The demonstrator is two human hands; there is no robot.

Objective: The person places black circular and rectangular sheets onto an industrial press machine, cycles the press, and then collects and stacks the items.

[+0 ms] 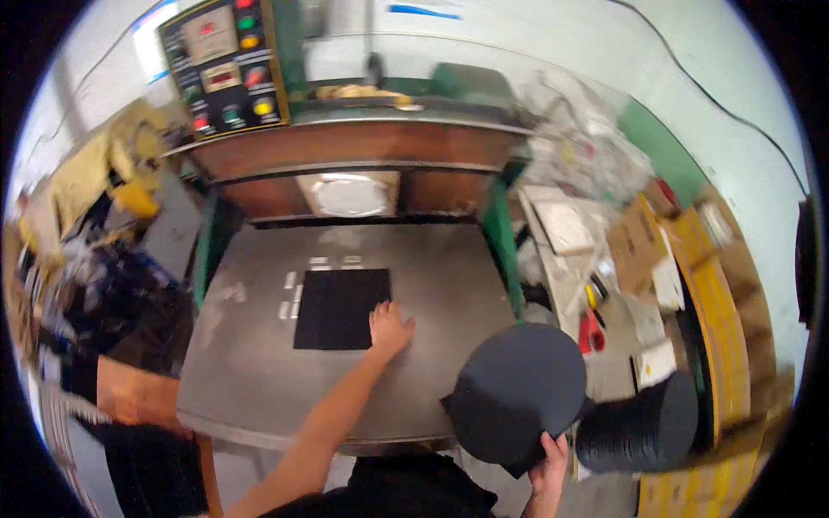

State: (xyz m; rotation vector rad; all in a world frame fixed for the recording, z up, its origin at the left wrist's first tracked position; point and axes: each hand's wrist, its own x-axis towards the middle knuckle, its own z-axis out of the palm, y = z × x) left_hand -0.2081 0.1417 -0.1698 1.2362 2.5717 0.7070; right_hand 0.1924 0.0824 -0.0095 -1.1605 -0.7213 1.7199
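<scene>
Pressing flat w/ fingers spread, left hand [389, 330] rests on the right edge of a black square mat [342, 307], which lies near the centre of the grey metal table [250, 380] of a press; its grip is open, palm down. Right hand [549, 468], at lower right, has its grip closed on the bottom edge of a dark round disc [521, 390], held tilted just off the table's right front corner. Stack of similar dark discs [639, 423] sits just beside it, to the right. Control panel w/ coloured buttons [226, 65] stands at upper left, behind the table.
</scene>
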